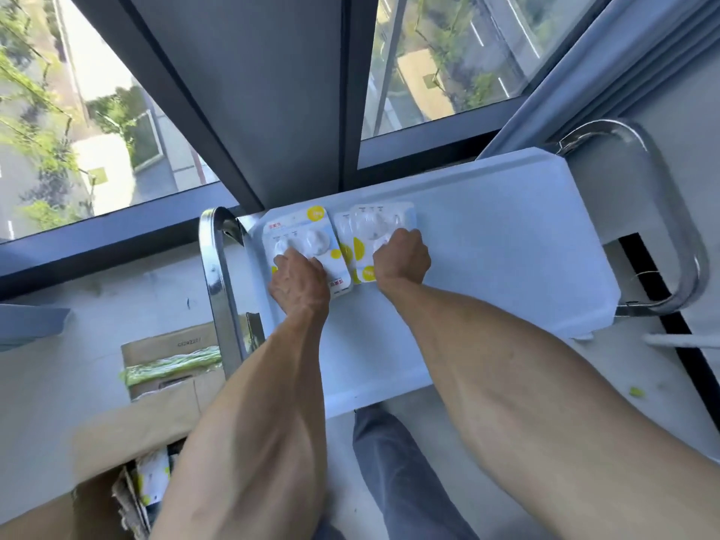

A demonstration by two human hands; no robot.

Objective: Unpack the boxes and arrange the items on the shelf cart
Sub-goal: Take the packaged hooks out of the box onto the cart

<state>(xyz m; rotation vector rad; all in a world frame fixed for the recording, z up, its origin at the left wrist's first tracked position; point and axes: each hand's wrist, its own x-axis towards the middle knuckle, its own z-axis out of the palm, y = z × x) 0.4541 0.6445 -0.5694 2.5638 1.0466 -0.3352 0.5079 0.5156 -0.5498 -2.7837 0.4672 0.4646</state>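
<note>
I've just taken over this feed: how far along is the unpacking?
Early, by the look of it. Done: nothing beyond the two lots in hand shows on the cart shelf. In hand: the left hand and right hand each rest on blister packs, the left pack and a right stack, side by side at the shelf's left end. Left: more packs show in the open box on the floor.

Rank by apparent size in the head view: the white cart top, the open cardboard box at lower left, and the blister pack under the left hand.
1. White cart top: largest.
2. Open cardboard box: smaller, though partly hidden by the left arm and nearer the camera.
3. Blister pack under the left hand: smallest.
</note>
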